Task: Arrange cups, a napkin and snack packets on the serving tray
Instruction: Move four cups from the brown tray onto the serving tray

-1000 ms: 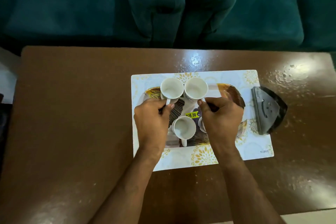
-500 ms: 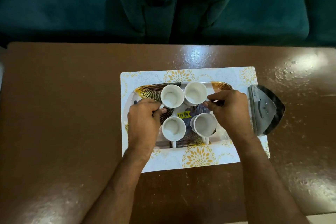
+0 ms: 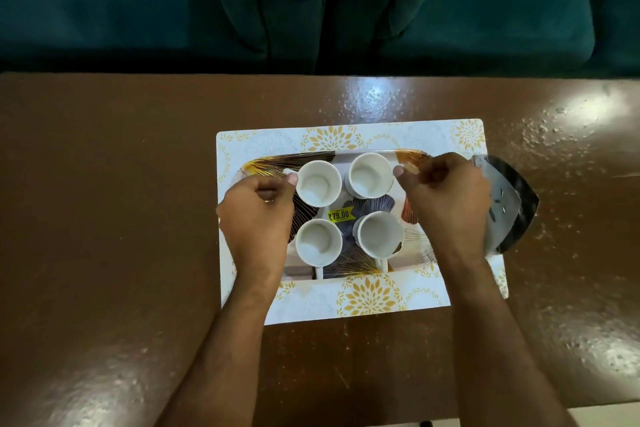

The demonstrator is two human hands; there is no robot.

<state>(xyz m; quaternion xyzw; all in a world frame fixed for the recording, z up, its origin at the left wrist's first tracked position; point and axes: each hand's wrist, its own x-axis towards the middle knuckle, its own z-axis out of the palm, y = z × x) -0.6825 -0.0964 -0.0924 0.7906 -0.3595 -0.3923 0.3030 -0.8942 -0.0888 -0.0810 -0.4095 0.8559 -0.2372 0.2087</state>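
Four white cups standing upright on the serving tray [image 3: 412, 156], two by two, all looking empty. Far-left cup [image 3: 318, 183] and far-right cup [image 3: 370, 175] sitting just beside each other, maybe touching, hard to say. Near-left cup [image 3: 318, 242] and near-right cup [image 3: 380, 234] with handles poking toward the near edge of the tray. Yellow price sticker [image 3: 340, 215] stuck on the tray floor, right between the four cups, reading 79.00.

Left hand [image 3: 258, 218] over the left part of the tray, fingers curled, thumb tip against the left side of the far-left cup, apparently pinching its handle, though the handle itself mostly hidden. Right hand [image 3: 446, 198] over the right part of the tray, fingers curled in too, thumb tip right at the right side of the far-right cup; can't tell if pinching that handle or just touching, since the knuckles block it.

Tray resting on a white placemat [image 3: 367, 298] with yellow flower prints. Placemat lying on a glossy brown table [image 3: 121, 218], a bit right of centre. Shiny grey packet-like thing [image 3: 512, 204] at the right edge of the placemat, partly under the right hand, no clue what exactly. Dark teal sofa [image 3: 138, 0] along the far side of the table.
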